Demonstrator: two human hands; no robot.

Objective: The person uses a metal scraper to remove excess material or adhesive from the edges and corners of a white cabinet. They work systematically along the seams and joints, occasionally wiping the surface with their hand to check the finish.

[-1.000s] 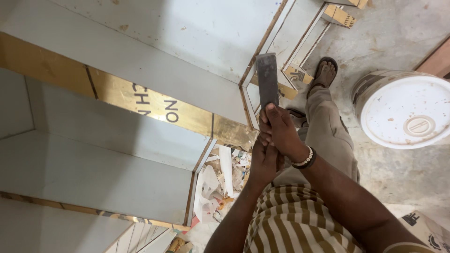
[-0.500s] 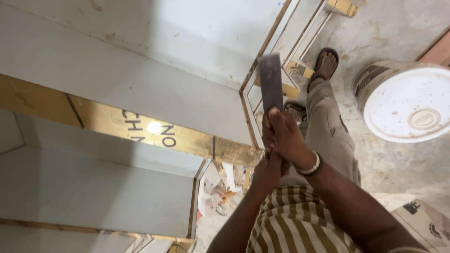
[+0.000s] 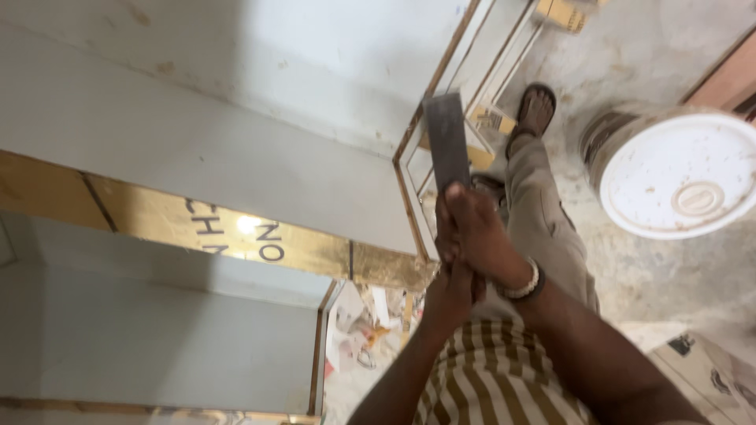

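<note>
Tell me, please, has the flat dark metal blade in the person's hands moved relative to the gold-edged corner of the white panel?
Cannot tell: the camera shifts, and the flat dark metal blade sits by the gold-edged corner of the white panel throughout, with both hands clasped on it.

Workshop or building site, bare concrete floor, paint-spattered bucket, unfinished white cabinet, gold trim

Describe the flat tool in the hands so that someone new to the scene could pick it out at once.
Start at the big white panel with gold edging on the left and follow its gold edge to the corner near the middle. There the right hand and left hand hold a flat dark grey metal blade pointing away. It is the only dark, plain strip among the white and gold pieces.
</note>
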